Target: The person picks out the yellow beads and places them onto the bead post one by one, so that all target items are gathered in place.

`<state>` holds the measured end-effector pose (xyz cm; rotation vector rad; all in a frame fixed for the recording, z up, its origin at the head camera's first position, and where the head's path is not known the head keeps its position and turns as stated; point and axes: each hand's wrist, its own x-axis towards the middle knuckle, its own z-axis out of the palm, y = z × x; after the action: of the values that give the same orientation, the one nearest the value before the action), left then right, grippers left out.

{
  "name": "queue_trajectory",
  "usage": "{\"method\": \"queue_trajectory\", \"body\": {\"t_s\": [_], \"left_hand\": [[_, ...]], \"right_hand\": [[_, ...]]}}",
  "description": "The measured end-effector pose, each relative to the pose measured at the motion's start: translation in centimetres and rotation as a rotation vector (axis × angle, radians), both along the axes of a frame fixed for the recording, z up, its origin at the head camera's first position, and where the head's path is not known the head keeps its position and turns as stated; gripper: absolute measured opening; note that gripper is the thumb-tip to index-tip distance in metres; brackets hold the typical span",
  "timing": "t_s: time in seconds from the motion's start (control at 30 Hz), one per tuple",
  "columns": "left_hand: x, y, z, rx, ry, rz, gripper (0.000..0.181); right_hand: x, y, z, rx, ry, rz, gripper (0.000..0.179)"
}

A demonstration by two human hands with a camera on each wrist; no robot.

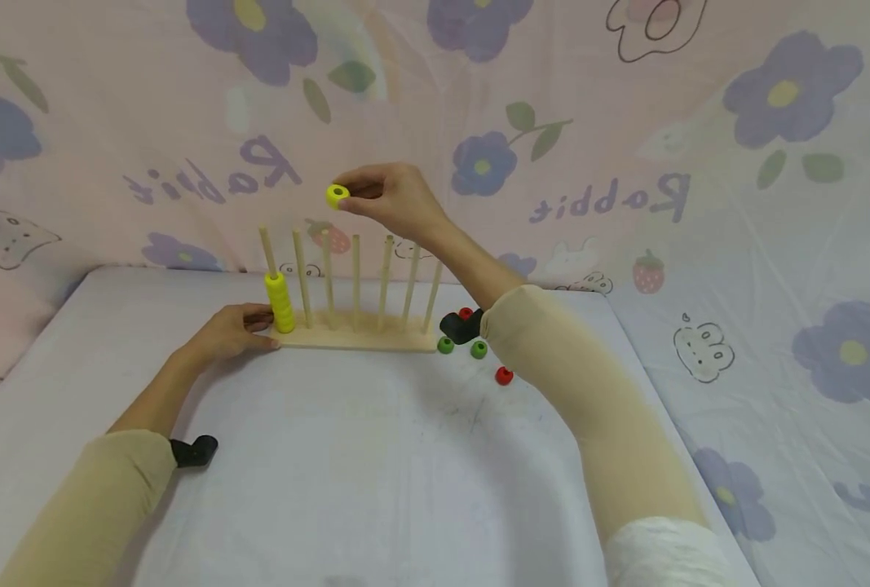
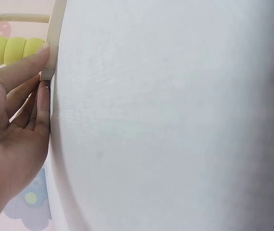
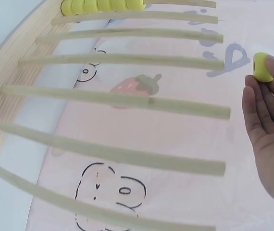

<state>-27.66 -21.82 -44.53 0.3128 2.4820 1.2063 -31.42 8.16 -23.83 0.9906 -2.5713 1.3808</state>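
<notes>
My right hand [image 1: 399, 197] pinches a yellow bead [image 1: 331, 198] between thumb and fingertips, raised above the pegs. In the right wrist view the bead [image 3: 261, 68] sits beyond the peg tips, its hole facing them. A wooden rack has a long base [image 1: 361, 343] and a row of several upright pegs. Yellow beads [image 1: 279, 303] are stacked on the leftmost peg, whose upper part is bare; the other pegs carry none. At the rack's left end, my left hand [image 1: 223, 334] holds the base, its thumb on the front side [image 2: 53, 53] and the fingers around the end.
Right of the rack, loose green beads [image 1: 479, 350] and red beads [image 1: 504, 376] lie on the white-covered table [image 1: 317, 456], one red bead partly behind a black wrist mount [image 1: 461, 328]. A patterned cloth [image 1: 589, 98] hangs behind the rack.
</notes>
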Motion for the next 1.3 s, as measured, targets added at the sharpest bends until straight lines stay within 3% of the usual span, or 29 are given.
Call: {"method": "queue_trajectory", "body": {"t_s": [0.47,0.9,1.3], "left_hand": [[0.2,-0.3,-0.1,0.014,0.000,0.007,0.081],[0.3,-0.1,0.3,0.042,-0.020,-0.001,0.081],[0.2,0.1,0.2,0.033,-0.033,-0.006,0.082]], "right_hand": [[-0.6,-4.0,-0.9,0.000,-0.127,0.033,0.033],[-0.7,-6.1,-1.4,0.041,-0.129,0.073,0.031],[-0.6,-7.7,-1.6,0.151,-0.102,0.104,0.029]]}}
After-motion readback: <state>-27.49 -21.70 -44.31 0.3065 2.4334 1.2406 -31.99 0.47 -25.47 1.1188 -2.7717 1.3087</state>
